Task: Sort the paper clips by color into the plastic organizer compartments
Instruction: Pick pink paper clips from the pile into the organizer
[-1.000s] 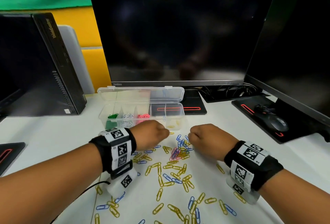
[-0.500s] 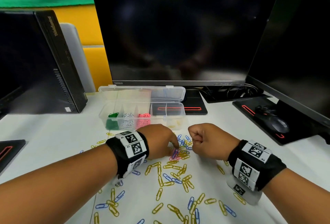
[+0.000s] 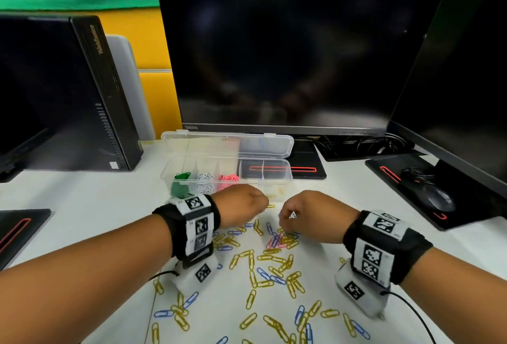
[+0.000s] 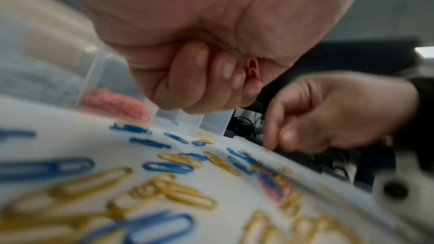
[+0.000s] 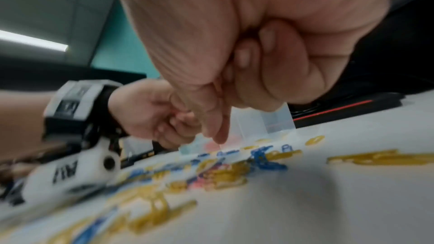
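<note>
A clear plastic organizer (image 3: pixel 275 191) stands open behind my hands, holding green clips (image 3: pixel 181 182), white clips (image 3: pixel 204 182) and pink clips (image 3: pixel 229 180) in its left compartments. Yellow, blue and a few pink loose clips (image 3: pixel 274 258) lie scattered on the white table. My left hand (image 3: pixel 259 204) is a fist just in front of the organizer; in the left wrist view a reddish loop (image 4: pixel 252 70) shows between its curled fingers. My right hand (image 3: pixel 284 223) is curled, thumb and index tips (image 5: pixel 217 134) together pointing down at the mixed heap. No clip shows between them.
A dark monitor (image 3: pixel 288 55) stands behind the organizer, its base (image 3: pixel 304 171) to the right of the box. A second monitor (image 3: pixel 466 83) and a mouse (image 3: pixel 439 198) are on the right. A small black computer (image 3: pixel 104 91) is at the left.
My left hand dipped into the pink clips in the heap, then drew back up toward the organizer. My right hand has lowered its fingertips to the heap.
</note>
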{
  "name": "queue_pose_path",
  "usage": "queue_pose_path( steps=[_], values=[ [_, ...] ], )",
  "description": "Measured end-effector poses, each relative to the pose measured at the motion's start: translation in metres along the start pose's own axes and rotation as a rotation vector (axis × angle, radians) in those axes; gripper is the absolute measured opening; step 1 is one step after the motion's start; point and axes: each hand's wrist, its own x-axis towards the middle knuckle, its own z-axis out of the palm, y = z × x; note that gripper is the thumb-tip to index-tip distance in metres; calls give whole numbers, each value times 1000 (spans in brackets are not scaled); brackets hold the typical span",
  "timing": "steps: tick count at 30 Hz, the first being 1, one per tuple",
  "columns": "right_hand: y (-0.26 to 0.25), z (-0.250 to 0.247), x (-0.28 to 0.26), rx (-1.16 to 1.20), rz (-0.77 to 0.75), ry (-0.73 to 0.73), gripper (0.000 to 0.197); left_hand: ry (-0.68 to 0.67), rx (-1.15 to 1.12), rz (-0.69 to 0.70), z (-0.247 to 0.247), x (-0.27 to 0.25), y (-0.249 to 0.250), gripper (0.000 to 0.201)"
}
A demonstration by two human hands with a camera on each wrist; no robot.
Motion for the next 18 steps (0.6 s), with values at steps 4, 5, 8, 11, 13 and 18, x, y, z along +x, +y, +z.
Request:
queue_pose_path(
  steps=[4,5,8,11,13,18],
  values=[
    [-8,7,6,-218,-5,-78,8,-90,-361,-161,0,-5,-5,26],
    [-10,5,7,-230,-18,-88,5,-109,-376,-154,2,-6,-6,23],
    [-2,-3,9,-174,-31,-83,10,-95,-228,-71,7,-5,-4,27],
    [11,-13,7,359,45,-37,14,-61,139,28,13,-8,5,19],
    [20,-19,2,1086,113,-101,6,-41,383,62,19,-11,9,25],
    [30,-32,-10,1640,-41,-142,22,-4,548,119,27,-11,11,30]
  ],
)
